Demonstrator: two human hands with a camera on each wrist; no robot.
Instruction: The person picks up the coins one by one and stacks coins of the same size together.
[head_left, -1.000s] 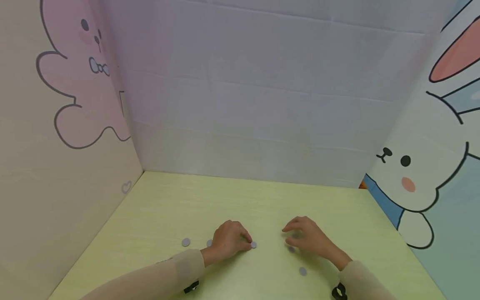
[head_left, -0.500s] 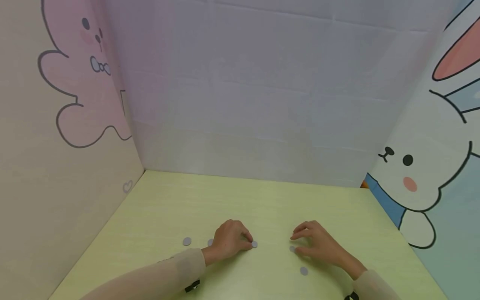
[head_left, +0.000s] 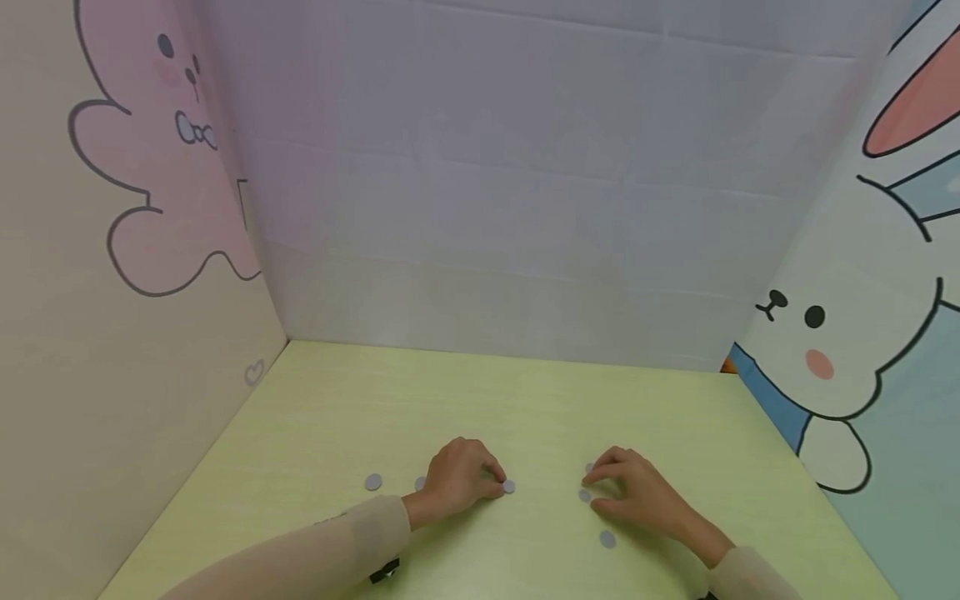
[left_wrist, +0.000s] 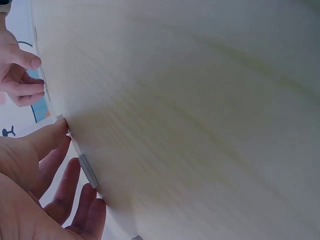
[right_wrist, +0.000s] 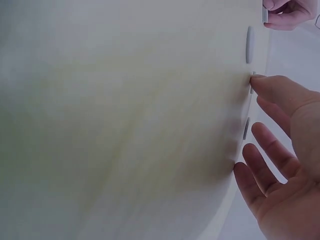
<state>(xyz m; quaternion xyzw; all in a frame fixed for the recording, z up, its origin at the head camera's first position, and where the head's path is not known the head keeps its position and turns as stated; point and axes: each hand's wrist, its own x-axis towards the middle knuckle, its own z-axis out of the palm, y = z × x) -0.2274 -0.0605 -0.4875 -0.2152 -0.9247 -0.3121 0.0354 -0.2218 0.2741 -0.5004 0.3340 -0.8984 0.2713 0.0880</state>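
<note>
My left hand [head_left: 459, 477] pinches the edge of a small grey disc [head_left: 509, 487] with thumb and forefinger, close to the table. Across from it my right hand [head_left: 641, 493] is low over the table. Its thumb and forefinger are parted on either side of a second grey disc [head_left: 585, 496]. In the right wrist view the thumb tip overlaps this disc [right_wrist: 253, 88], while the other fingers spread apart. Just beyond the right fingertips is another disc [head_left: 590, 467], partly covered by the forefinger. Nearer the front lies a disc [head_left: 607, 539].
Left of my left hand lies a disc [head_left: 373, 482]; another disc [head_left: 420, 483] is partly hidden behind that hand. The pale yellow table [head_left: 450, 392] is bounded by a plain back wall [head_left: 480, 208] and side walls printed with cartoon animals.
My right hand has shifted a little right and toward me, and its forefinger has come nearer the thumb. The far right disc now peeks out beyond its fingers. My left hand stays put.
</note>
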